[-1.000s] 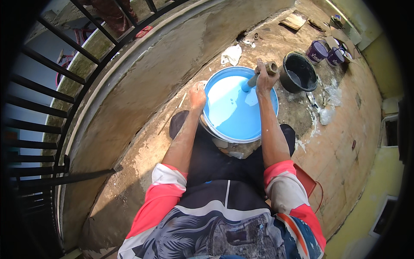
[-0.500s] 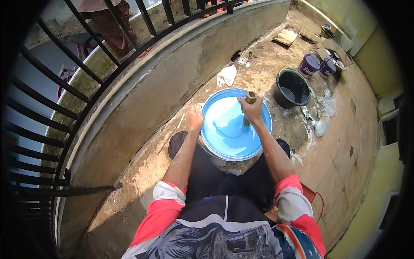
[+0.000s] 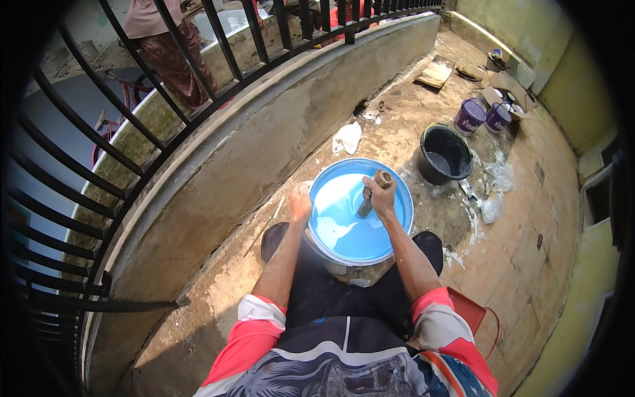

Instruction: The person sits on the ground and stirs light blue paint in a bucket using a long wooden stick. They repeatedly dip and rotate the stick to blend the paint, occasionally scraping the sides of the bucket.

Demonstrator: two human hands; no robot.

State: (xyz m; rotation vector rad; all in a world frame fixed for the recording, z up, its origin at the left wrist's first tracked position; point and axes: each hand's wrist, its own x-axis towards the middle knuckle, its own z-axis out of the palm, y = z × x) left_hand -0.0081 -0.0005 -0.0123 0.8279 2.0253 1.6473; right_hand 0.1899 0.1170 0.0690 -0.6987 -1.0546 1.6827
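A wide round bucket (image 3: 350, 262) of light blue paint (image 3: 340, 210) stands between my knees. My left hand (image 3: 301, 202) is closed on its left rim. In my right hand (image 3: 381, 196), the fingers wrap round a thick wooden stick (image 3: 364, 208) near its top. The stick leans, its lower end sunk in the paint right of the middle and hidden there. White, glossy patches show on the paint's surface.
To the right stands a black bucket (image 3: 444, 153), with purple paint pails (image 3: 470, 116) farther back. A white cloth (image 3: 347, 137) and plastic bags (image 3: 491, 210) lie on the floor. A low wall (image 3: 264, 132) with black railings (image 3: 122, 102) curves along the left; a person (image 3: 173, 56) stands beyond it. A red tray (image 3: 467, 309) sits by my right side.
My right hand has moved the stick leftward through the paint, and it leans more. The bucket sits lower in the view, and more of the person beyond the railing shows.
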